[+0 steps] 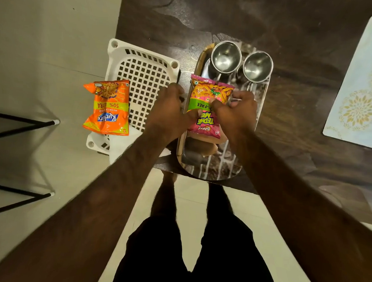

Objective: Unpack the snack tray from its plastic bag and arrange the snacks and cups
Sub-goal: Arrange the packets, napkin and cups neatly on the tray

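A marble-patterned oval tray (211, 166) lies at the near edge of the dark table. Two steel cups (225, 56) (257, 66) stand at its far end. A pink snack packet (206, 98) rests over the tray's left half. My left hand (168, 109) grips the packet's left edge and my right hand (236, 113) pinches its right side. An orange snack packet (109, 106) lies on a white perforated plastic basket (145, 72) left of the tray. No plastic bag is plainly visible.
A pale blue placemat (360, 85) with gold flower prints lies on the table at the right. Black chair legs (22, 125) stand on the floor at the left. The basket overhangs the table's left edge. My legs are below the table edge.
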Demonstrator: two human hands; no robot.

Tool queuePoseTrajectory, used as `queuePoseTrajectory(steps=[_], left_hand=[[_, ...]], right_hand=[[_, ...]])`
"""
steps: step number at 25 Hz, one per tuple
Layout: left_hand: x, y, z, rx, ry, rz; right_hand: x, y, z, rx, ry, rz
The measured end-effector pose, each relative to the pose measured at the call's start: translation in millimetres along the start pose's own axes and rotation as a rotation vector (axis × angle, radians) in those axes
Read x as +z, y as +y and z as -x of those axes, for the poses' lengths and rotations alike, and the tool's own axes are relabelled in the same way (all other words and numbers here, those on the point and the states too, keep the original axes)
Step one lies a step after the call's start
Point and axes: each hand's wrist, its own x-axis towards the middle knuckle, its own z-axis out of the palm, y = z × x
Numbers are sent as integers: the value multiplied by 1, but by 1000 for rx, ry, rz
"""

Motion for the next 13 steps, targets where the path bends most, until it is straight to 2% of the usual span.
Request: queuePoseTrajectory(steps=[2,4,7,10,13], left_hand=[[-24,-12,7,-2,104,18],[-56,-35,14,-42,245,9],[-100,-80,18,-214,392,-131],[-125,-115,11,-447,317,-292],[-131,-124,3,-491,121,-283]], right_hand=[[-5,4,19,-85,73,19],[-7,3,39,-137,73,12],[8,-4,61,-103,-109,-31],[31,-12,72,-155,-289,7],[50,-23,82,-221,-389,45]])
